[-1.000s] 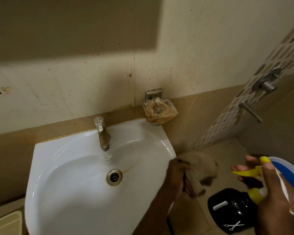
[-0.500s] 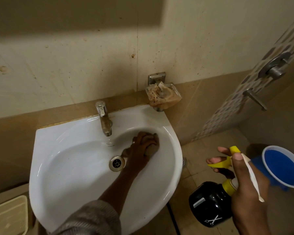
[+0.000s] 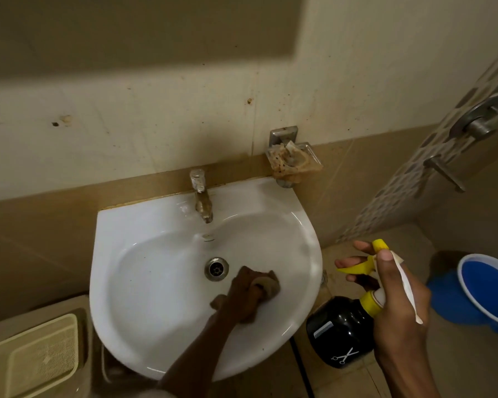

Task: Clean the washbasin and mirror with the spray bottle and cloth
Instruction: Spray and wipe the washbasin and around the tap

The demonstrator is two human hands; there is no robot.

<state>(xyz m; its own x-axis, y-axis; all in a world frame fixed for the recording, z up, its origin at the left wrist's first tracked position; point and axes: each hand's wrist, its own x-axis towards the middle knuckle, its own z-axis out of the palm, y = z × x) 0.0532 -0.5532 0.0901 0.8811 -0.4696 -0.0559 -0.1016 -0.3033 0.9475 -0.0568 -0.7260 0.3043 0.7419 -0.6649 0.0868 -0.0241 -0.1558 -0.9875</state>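
A white washbasin (image 3: 144, 282) hangs on the tiled wall, with a metal tap (image 3: 202, 196) at its back and a drain (image 3: 216, 269) in the middle. My left hand (image 3: 243, 297) presses a brown cloth (image 3: 269, 284) against the bowl just right of the drain. To the right of the basin, over the floor, my right hand (image 3: 397, 311) holds a black spray bottle (image 3: 339, 331) with a yellow trigger head (image 3: 357, 267). No mirror is in view.
A stained soap dish (image 3: 293, 162) is fixed to the wall above the basin's right corner. A blue bucket (image 3: 486, 294) stands on the floor at the right, under metal shower fittings (image 3: 477, 122). A beige bin lid (image 3: 32, 357) sits at the lower left.
My left hand brought the cloth from the basin's right rim into the bowl, then slid it from behind the drain toward the front right. The spray bottle stayed beside the basin.
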